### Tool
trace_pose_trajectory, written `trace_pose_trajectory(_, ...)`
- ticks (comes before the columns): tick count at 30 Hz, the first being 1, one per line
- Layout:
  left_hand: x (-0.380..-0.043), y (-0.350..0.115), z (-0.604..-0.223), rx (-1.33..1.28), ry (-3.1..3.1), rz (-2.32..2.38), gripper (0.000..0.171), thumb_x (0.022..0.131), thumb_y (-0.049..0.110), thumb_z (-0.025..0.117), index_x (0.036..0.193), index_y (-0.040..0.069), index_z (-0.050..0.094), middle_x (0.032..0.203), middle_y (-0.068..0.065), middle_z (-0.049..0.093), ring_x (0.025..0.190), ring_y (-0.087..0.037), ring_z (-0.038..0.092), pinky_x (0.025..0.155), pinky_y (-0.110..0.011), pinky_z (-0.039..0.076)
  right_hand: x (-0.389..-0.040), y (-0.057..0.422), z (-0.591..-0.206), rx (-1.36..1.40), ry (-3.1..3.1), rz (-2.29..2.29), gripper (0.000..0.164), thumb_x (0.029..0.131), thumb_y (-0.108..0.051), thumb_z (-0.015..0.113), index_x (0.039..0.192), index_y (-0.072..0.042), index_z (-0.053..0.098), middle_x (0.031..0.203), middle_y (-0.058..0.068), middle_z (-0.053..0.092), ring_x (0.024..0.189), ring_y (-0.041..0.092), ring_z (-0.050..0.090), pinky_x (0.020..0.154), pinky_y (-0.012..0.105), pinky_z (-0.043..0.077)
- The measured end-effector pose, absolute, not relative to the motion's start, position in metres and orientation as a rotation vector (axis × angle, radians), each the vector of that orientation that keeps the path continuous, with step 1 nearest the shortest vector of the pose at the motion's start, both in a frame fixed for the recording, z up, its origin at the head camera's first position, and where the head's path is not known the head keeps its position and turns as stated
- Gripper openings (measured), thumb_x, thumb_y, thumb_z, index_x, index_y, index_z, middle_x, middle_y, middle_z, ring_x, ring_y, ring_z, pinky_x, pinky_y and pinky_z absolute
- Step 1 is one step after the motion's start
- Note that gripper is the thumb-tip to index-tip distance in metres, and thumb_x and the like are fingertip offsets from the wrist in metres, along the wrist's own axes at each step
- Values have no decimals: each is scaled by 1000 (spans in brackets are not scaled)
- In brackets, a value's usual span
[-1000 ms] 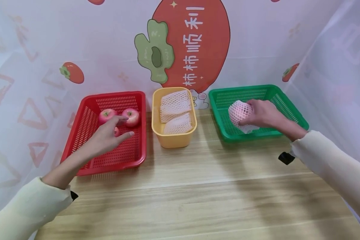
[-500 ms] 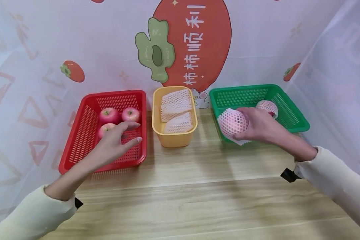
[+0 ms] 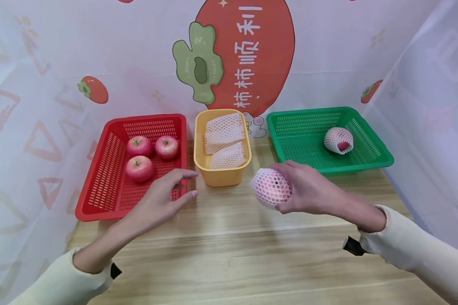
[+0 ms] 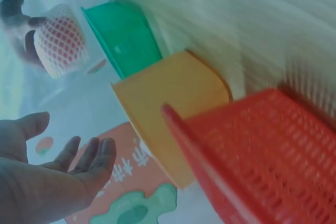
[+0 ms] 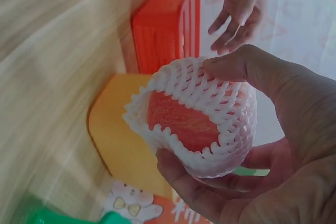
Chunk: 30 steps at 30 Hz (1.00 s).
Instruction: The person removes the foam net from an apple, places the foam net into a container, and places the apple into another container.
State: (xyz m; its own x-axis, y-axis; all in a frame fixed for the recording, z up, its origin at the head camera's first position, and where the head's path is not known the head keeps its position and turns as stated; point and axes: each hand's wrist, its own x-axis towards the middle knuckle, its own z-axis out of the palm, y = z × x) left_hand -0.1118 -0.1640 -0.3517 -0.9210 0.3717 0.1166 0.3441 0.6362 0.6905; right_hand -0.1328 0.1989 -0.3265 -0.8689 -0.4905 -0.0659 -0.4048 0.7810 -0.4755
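Note:
My right hand [image 3: 309,188] grips an apple in a white foam net [image 3: 272,188] above the table, in front of the green basket [image 3: 330,171]. In the right wrist view, red skin shows through the open end of the net around the apple [image 5: 184,121]. My left hand [image 3: 164,197] holds nothing, its fingers loosely bent and apart, over the right front edge of the red basket [image 3: 87,186]. Inside that basket lie three bare apples [image 3: 139,168]. Another netted apple [image 3: 338,140] sits in the green basket.
Between the two baskets stands a yellow bin [image 3: 223,177] holding flat foam nets [image 3: 225,131]. A printed cloth [image 3: 137,55] hangs behind and at both sides. The wooden table [image 3: 229,254] stretches out in front.
My right hand has lifted the netted apple out of the green basket and brought it left and nearer. My left hand has drawn back from over the bare apples, rightward and nearer.

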Motion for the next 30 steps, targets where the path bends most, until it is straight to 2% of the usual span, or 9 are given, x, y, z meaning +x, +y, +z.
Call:
trace_pose_trajectory(2, -109, -160, -357, 657, 2826, 1185, 41, 96, 10, 78, 135, 7, 65, 125, -5, 69, 106, -21, 65, 92, -42, 59, -129, 193, -329, -741, 2768, -693, 90, 66, -22, 99, 145, -7, 57, 128, 10, 64, 112, 29, 63, 82, 42, 64)
trace_pose_trajectory(4, -106, -156, -363, 709, 2824, 1223, 36, 96, 6, 77, 130, 7, 68, 117, -4, 70, 97, -19, 65, 83, -37, 58, -125, 188, -332, -788, 2753, -702, 88, 66, -21, 98, 144, -8, 58, 127, 9, 65, 110, 28, 63, 82, 41, 63)
trace_pose_trajectory(6, -104, -151, -369, 743, 2805, 1272, 32, 96, 3, 76, 127, 6, 71, 116, -3, 71, 96, -17, 67, 83, -34, 59, -122, 183, -335, -833, 2745, -705, 88, 65, -21, 97, 143, -8, 59, 126, 8, 65, 109, 27, 63, 83, 41, 62)
trace_pose_trajectory(11, -101, -136, -384, 725, 2645, 1465, 26, 97, -2, 73, 122, 4, 72, 118, -6, 73, 108, -21, 73, 94, -34, 61, -115, 171, -339, -876, 2696, -695, 89, 64, -21, 97, 144, -11, 59, 127, 4, 64, 108, 22, 63, 87, 38, 60)
trace_pose_trajectory(18, -98, -113, -402, 618, 2402, 1687, 19, 99, -5, 68, 115, 2, 76, 115, -10, 76, 108, -23, 73, 91, -30, 61, -110, 158, -347, -989, 2647, -698, 89, 61, -19, 97, 141, -11, 60, 125, 2, 65, 106, 18, 63, 87, 35, 58)
trace_pose_trajectory(22, -98, -105, -409, 628, 2364, 1711, 17, 98, -4, 70, 113, -1, 77, 113, -14, 77, 106, -24, 74, 89, -30, 62, -109, 152, -351, -1026, 2617, -714, 89, 61, -20, 96, 142, -10, 60, 126, 1, 65, 106, 16, 64, 88, 34, 58)
trace_pose_trajectory(30, -98, -105, -416, 584, 2326, 1695, 25, 94, 2, 77, 119, 1, 76, 119, -12, 77, 112, -27, 73, 90, -29, 61, -109, 149, -356, -1027, 2606, -704, 91, 62, -18, 96, 145, -9, 59, 128, 3, 64, 108, 18, 63, 90, 36, 57)
